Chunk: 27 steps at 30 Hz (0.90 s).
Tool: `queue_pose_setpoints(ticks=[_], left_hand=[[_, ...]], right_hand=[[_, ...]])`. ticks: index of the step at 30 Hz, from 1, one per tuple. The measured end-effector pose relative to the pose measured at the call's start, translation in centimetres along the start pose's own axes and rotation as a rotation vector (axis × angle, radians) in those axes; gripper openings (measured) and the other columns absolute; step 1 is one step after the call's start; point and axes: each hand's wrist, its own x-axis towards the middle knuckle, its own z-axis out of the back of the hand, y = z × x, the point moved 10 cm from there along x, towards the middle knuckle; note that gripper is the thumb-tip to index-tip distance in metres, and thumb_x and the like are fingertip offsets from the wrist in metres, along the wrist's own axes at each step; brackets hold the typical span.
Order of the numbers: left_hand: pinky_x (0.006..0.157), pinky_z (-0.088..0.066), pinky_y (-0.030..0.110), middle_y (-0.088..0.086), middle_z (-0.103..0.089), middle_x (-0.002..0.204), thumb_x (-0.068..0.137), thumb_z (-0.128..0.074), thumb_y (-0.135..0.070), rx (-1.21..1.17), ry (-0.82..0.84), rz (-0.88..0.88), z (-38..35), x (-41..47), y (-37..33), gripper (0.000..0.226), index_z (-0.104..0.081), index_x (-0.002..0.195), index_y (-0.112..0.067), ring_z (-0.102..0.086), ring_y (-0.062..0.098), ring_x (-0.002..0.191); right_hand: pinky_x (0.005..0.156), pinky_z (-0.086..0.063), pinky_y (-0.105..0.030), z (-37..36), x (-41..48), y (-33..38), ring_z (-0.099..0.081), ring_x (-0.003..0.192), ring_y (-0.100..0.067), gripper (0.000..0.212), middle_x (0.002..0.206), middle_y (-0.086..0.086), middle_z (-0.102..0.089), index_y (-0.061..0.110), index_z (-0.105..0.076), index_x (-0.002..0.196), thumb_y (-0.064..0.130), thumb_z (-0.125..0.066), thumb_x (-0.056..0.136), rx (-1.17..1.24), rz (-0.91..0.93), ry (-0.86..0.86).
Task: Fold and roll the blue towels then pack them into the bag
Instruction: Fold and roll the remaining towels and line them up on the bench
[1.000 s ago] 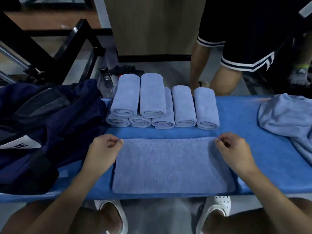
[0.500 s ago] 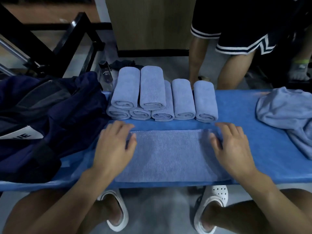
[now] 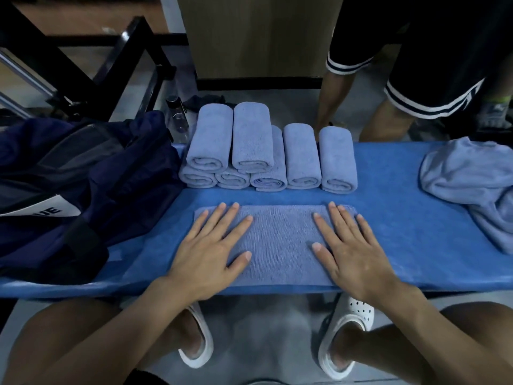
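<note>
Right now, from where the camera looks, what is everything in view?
rolled towels: seven, light blue, stacked in two layers at the table's far edge
folded towel: one, light blue, flat at the near edge
loose towels: a heap, count unclear, light blue, right end
bag: one, navy, left end
table: one, blue cover
bystander: one, black striped shorts, beyond the table
clogs: two, white, on the floor
left hand, right hand: flat on the folded towel

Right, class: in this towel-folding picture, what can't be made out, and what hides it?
All head view:
- bag: inside hidden by its own folds; left edge crops it.
- loose towels: count unclear, bunched, cropped at right edge.
- folded towel: near corners under left hand, right hand.
</note>
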Motion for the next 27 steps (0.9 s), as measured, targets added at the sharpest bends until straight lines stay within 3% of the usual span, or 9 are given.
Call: queue_pose_setpoints(ticks=[3,7,10,14,18,23,25,27], left_hand=[[0.123,-0.005,0.042,0.000,-0.002,0.167,0.096,-0.010,-0.067,0.018,0.010,0.010,-0.1,-0.3,0.6,0.071,-0.007,0.159,-0.034,0.005,0.017,0.154],[0.123,-0.008,0.045,0.006,-0.014,0.166,0.097,-0.025,-0.060,0.017,-0.029,-0.026,1.4,0.6,-1.5,0.070,-0.023,0.158,-0.025,-0.006,0.022,0.154],[0.123,-0.010,0.046,0.003,-0.018,0.165,0.097,-0.031,-0.055,-0.011,-0.065,-0.104,2.0,1.6,-4.4,0.067,-0.029,0.156,-0.024,-0.010,0.019,0.153],[0.123,-0.009,0.046,-0.003,-0.010,0.166,0.099,-0.025,-0.059,0.002,-0.021,-0.104,0.4,1.7,-4.7,0.065,-0.019,0.158,-0.032,0.000,0.015,0.154],[0.123,-0.009,0.045,-0.004,-0.008,0.167,0.099,-0.012,-0.064,0.023,-0.016,-0.082,0.0,1.0,-2.7,0.065,-0.014,0.158,-0.036,0.001,0.017,0.154],[0.123,-0.006,0.042,-0.002,-0.007,0.167,0.099,-0.010,-0.064,0.030,-0.004,-0.059,0.0,0.4,-1.5,0.066,-0.014,0.158,-0.034,0.001,0.017,0.154],[0.122,-0.004,0.042,-0.001,-0.007,0.167,0.099,-0.013,-0.063,0.011,0.002,-0.062,0.2,0.7,-1.7,0.066,-0.015,0.158,-0.034,0.002,0.018,0.154],[0.123,-0.002,0.045,-0.002,-0.006,0.167,0.098,-0.016,-0.061,-0.022,0.007,-0.062,0.7,1.4,-1.7,0.065,-0.016,0.158,-0.035,0.003,0.018,0.154]], right_hand=[[0.119,-0.012,-0.049,0.1,0.0,-0.1,-0.018,0.149,-0.023,0.072,0.161,-0.007,-0.020,0.024,-0.029,0.153,0.061,-0.002,0.098,0.001,-0.033,0.008],[0.118,-0.013,-0.054,1.3,0.0,1.2,-0.021,0.148,-0.025,0.069,0.159,-0.008,-0.027,0.024,-0.036,0.150,0.060,-0.009,0.098,0.014,-0.021,-0.021],[0.118,-0.018,-0.054,1.2,0.1,2.4,-0.018,0.149,-0.023,0.068,0.160,-0.006,-0.024,0.026,-0.032,0.152,0.060,-0.006,0.099,0.050,0.041,-0.017],[0.117,-0.020,-0.053,0.5,0.1,2.1,-0.018,0.149,-0.023,0.066,0.161,-0.006,-0.023,0.028,-0.031,0.152,0.060,-0.006,0.099,0.041,0.046,0.002],[0.118,-0.020,-0.052,0.4,-0.2,0.7,-0.020,0.149,-0.023,0.064,0.161,-0.005,-0.024,0.031,-0.030,0.152,0.059,-0.006,0.100,0.036,-0.001,0.012],[0.116,-0.020,-0.054,0.3,-0.5,-0.3,-0.024,0.147,-0.024,0.064,0.159,-0.005,-0.027,0.029,-0.031,0.151,0.058,-0.005,0.100,0.021,-0.026,0.025],[0.115,-0.020,-0.055,0.7,-0.8,-0.1,-0.026,0.147,-0.025,0.062,0.158,-0.005,-0.030,0.028,-0.035,0.150,0.057,-0.010,0.101,0.002,-0.017,0.002],[0.108,-0.029,-0.051,2.0,-1.3,-0.2,-0.039,0.138,-0.027,0.058,0.150,-0.005,-0.043,0.025,-0.046,0.143,0.054,-0.023,0.099,0.012,-0.014,-0.039]])
